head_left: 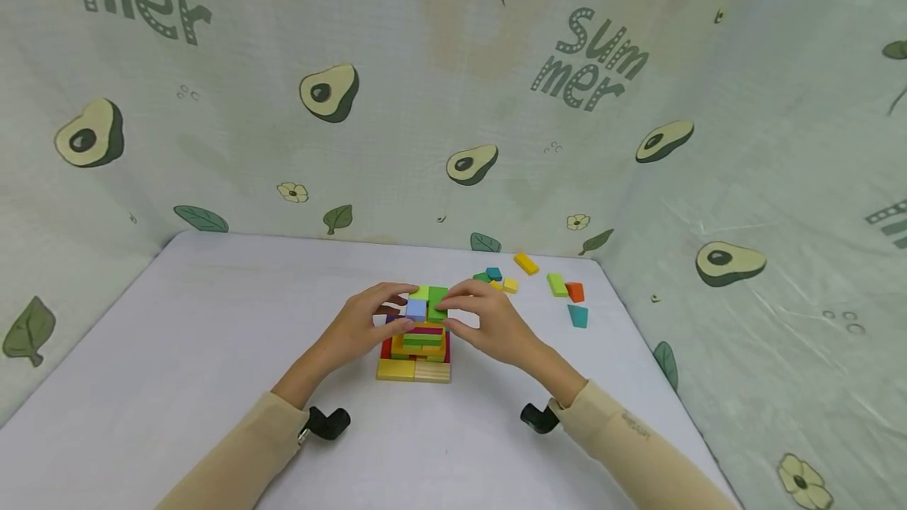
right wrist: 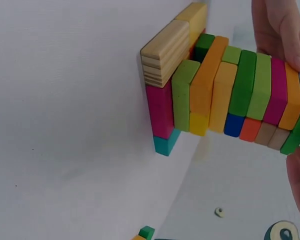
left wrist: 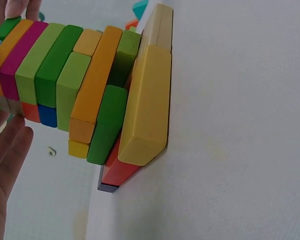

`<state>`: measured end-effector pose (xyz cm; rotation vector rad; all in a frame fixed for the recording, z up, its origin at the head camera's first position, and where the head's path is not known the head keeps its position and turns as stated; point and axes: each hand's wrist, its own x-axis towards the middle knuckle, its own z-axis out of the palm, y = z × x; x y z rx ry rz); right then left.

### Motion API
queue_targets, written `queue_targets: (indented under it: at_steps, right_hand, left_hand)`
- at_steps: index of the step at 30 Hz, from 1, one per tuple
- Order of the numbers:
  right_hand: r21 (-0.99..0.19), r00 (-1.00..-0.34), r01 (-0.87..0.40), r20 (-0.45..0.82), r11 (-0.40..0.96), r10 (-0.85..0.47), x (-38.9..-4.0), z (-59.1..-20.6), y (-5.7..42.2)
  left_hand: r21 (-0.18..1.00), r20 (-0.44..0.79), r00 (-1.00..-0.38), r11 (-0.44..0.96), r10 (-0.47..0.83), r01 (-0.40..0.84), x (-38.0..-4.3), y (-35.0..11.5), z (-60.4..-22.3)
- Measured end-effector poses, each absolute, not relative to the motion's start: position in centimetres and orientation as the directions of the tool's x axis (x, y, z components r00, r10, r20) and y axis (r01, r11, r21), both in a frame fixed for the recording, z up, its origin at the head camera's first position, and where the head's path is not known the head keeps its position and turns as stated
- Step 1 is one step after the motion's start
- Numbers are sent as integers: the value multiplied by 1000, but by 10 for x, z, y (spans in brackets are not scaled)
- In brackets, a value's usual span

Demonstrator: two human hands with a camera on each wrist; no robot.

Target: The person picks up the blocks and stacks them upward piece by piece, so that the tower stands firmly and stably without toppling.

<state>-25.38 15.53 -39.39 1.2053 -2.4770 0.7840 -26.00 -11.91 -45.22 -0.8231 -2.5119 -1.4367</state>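
Observation:
A tower of coloured wooden blocks [head_left: 423, 341] stands on the table, with a wider frame of blocks around its base. At its top, my left hand [head_left: 370, 316] is on the left side, thumb at the front beside the light blue block [head_left: 416, 310] and fingers reaching round behind. Opposite it, my right hand [head_left: 491, 321] holds the green block [head_left: 438, 304] in the top layer with its fingertips. A lime block [head_left: 420, 292] lies behind the blue one. In the left wrist view, the left fingers [left wrist: 12, 145] are close along the tower's back.
Loose blocks lie at the back right: a yellow one [head_left: 526, 263], a lime one [head_left: 557, 285], a red one [head_left: 575, 292] and a teal one [head_left: 578, 315]. More small ones sit behind the right hand. A printed cloth [head_left: 397, 179] hangs behind the white table [head_left: 212, 352].

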Motion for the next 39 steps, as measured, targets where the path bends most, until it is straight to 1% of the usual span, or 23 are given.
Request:
queue_targets:
  at_steps: [4, 10, 14, 26, 33, 39]
  right_hand:
    - [-373, -629, -778, 467, 506, -622, -255, -398, 156]
    - [-471, -686, -725, 421, 503, -594, -260, -406, 156]
    - [-514, -700, -706, 396, 488, -595, -262, -411, 156]
    - [-508, -700, -708, 407, 491, -587, -263, -412, 153]
    - [-511, -687, -719, 417, 471, -595, -264, -412, 152]
    - [-521, -693, -712, 410, 471, -594, -264, -412, 152]
  left_hand:
    - [753, 370, -843, 405, 391, 519, -260, -119, -452]
    - [748, 371, -842, 411, 392, 521, -260, -120, -452]
    - [749, 368, -841, 409, 395, 520, -260, -119, -451]
    - [757, 356, -848, 411, 394, 509, -262, -120, -452]
    - [756, 360, -846, 408, 394, 512, -262, -120, -451]
    - [775, 357, -840, 373, 408, 511, -262, -121, -451]
